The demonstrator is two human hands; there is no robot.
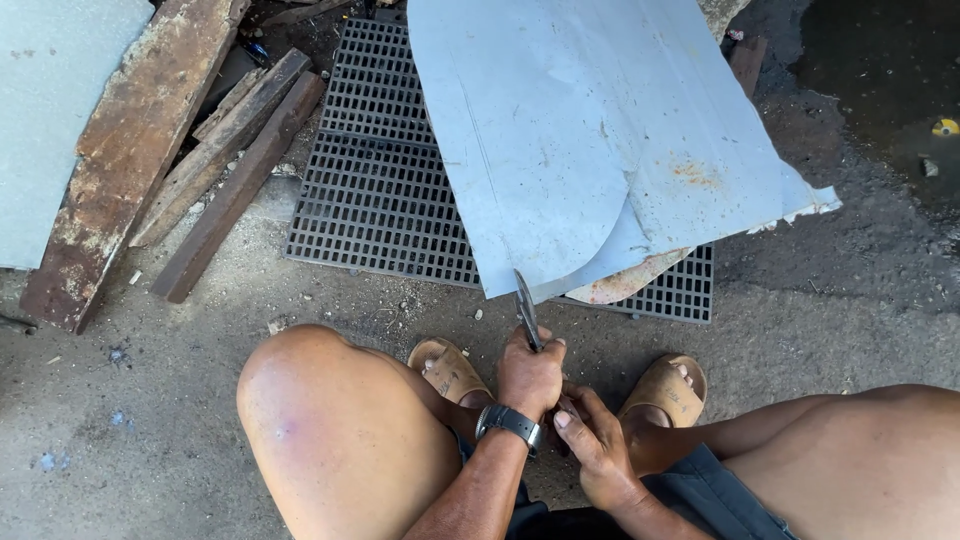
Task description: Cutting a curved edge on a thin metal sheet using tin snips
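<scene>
**Snips at the edge of the metal sheet**

We look down and see two bare knees, with the hands between them. The left hand [530,378] wears a dark watch [508,422]. It is closed tight around the handles of a pair of snips [527,310]. The right hand [592,450] sits just under it and touches it, with its fingers bent. We cannot tell if it holds the handles too or only props the other hand.

The snips point up and away from us. Their tip is at the near edge of a big grey metal sheet [580,150]. We think this is the very start of a cut, because we see no slit in the sheet at the tip yet. To cut here, the blades would have to bite the edge straight on, and the sheet would have to lie still.

Two tan sandals [447,368] stand on the concrete ground [150,400], one on each side of the hands. They are close, so there is little room near the feet.

The sheet lies on a black plastic grate [370,200] and sticks out over its near side. Its edges look thin and sharp, and the right corner is torn. A curved rusty piece [630,285] peeks out from under it.

To the left lie old wooden planks [235,170], well apart from the hands. Far off on the right, the ground has a dark wet patch [880,60]. The most open room is on the ground to the left of the knees.
</scene>
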